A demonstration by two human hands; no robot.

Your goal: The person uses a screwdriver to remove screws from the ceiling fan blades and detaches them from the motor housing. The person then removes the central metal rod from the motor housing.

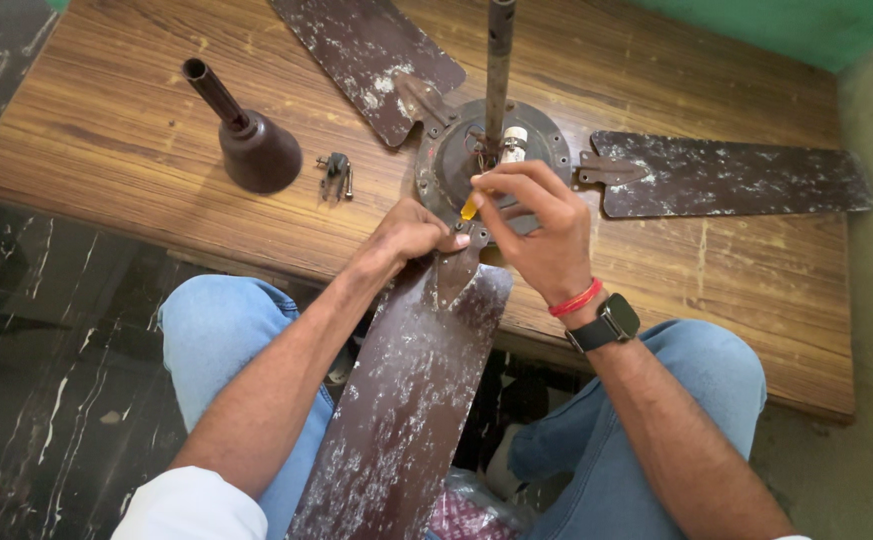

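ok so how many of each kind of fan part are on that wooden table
Fan blades: 3, at and
Motor hub with down rod: 1
Bell-shaped canopy cover: 1
Small pile of screws: 1
Total: 6

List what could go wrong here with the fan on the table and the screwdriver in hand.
1. The near blade hangs well off the table over the lap; if its bracket comes free it may drop or twist.
2. The right hand works a small yellow screwdriver close to the left hand; a slip could jab the fingers.
3. The loose screws by the canopy cup could roll away.
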